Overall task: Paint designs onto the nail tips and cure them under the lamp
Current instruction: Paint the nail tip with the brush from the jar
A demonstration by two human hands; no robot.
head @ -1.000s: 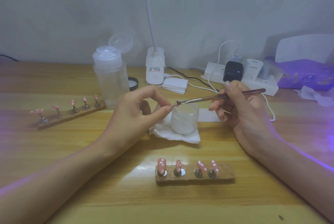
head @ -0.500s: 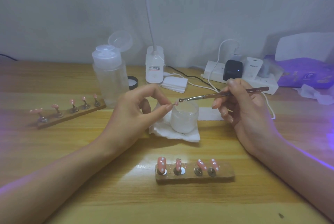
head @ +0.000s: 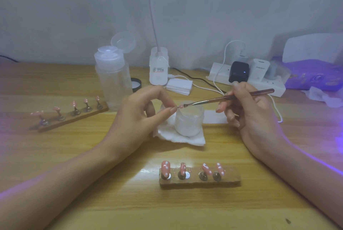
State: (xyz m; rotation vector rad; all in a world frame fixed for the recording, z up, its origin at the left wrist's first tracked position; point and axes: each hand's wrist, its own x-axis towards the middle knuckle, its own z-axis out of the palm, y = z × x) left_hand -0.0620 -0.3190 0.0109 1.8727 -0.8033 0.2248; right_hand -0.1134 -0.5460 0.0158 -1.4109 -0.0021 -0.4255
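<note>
While the left hand point(head: 137, 116) pinches one small pink nail tip point(head: 181, 107) between thumb and forefinger, holding it up just over the frosted jar point(head: 189, 120) that sits on a white wipe point(head: 185, 139), the right hand point(head: 246, 111) grips a thin liner brush point(head: 232, 97) pencil-style with the bristle end right at that tip, touching or as good as, honestly too tiny to call. Only the head view to go on, so take this as my two cents: can't tell if the wrists are actually resting on the tabletop point(head: 55, 183), but for dot work I'd plant them down and let the two hands lean on each other so any wobble cancels out. Go with barely any paint on the bristles, land the dot straight down and lift off, no dragging. The four tips point(head: 165, 167) parked on the near wooden holder point(head: 200, 181) already carry white dots, so I'd glance down and match their spacing; that holder's right end looks free, which is probably where this one goes before curing. A second holder point(head: 74, 118) with five pink tips waits off to the left beside the pump bottle point(head: 113, 85). Watch the violet light point(head: 337, 140) spilling in from the right, its source is out of frame, since gel could start setting on the brush if it lingers there. Can't tell if the white gooseneck lamp point(head: 158, 68) at the back is the curing one.
</note>
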